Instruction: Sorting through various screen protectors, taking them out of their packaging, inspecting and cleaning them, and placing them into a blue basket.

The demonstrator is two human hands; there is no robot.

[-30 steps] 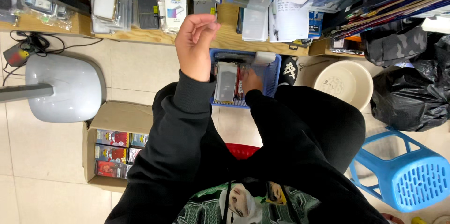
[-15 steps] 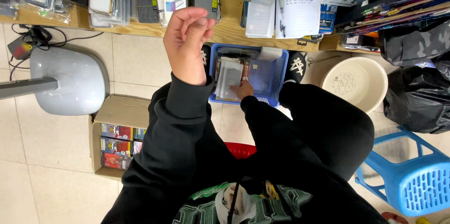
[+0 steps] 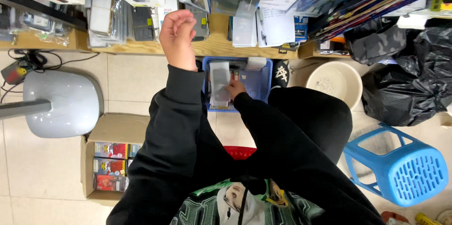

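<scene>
My left hand (image 3: 178,39) is raised in front of the wooden shelf (image 3: 141,46), fingers curled loosely, with nothing visible in it. My right hand (image 3: 235,89) reaches down into a blue plastic basket (image 3: 261,81) on the floor and grips a flat clear packet (image 3: 219,83) that stands up out of the basket. More flat packets lie inside the basket. Both arms wear black sleeves.
A cardboard box (image 3: 110,159) of colourful small boxes sits at lower left, next to a grey stool (image 3: 61,105). A beige basin (image 3: 335,81), black bags (image 3: 409,79) and a blue plastic stool (image 3: 400,168) stand at right. Shelves hold boxed goods.
My right hand has lifted the clear packet upright in the basket. My left hand stays raised, drifting slightly left in view.
</scene>
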